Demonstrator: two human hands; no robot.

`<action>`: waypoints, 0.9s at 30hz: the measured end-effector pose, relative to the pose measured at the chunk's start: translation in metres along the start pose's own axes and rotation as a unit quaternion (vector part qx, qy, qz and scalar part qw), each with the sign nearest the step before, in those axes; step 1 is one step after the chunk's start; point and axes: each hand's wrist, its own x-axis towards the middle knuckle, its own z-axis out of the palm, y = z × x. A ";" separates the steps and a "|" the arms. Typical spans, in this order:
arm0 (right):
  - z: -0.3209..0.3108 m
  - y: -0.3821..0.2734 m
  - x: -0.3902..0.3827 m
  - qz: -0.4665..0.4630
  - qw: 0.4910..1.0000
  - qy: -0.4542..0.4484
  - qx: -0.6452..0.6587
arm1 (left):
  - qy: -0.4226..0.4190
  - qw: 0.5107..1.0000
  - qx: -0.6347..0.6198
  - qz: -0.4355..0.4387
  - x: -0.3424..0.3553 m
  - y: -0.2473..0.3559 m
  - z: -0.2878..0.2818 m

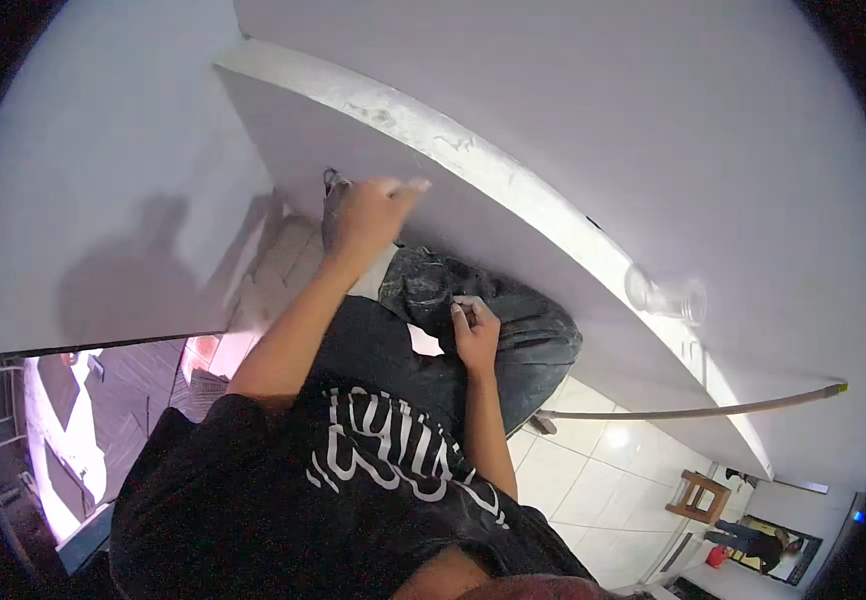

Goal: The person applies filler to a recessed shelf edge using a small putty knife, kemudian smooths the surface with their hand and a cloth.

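Observation:
My left hand (377,212) is raised in front of the pale wall, just below a white ledge (453,145). Its fingers are curled in, with the thumb side toward the ledge; any small thing in them is hidden. Close by its wrist side, a dark loop of wire (331,180) stands out from the wall. My right hand (476,335) is held low over my dark, dusty trousers (528,335), near the bent knee. Thumb and fingers are pinched together there, and I cannot make out what they hold.
Dust marks the ledge, and a clear plastic cup (668,300) sits on it at the right. A long thin stick (693,411) slants from the tiled floor (578,475). Farther off are a wooden stool (698,497), a red container (718,556) and another person (753,543).

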 end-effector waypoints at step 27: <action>0.000 0.006 0.001 -0.032 0.999 0.006 0.012 | 0.025 0.997 0.063 0.048 0.020 0.042 0.004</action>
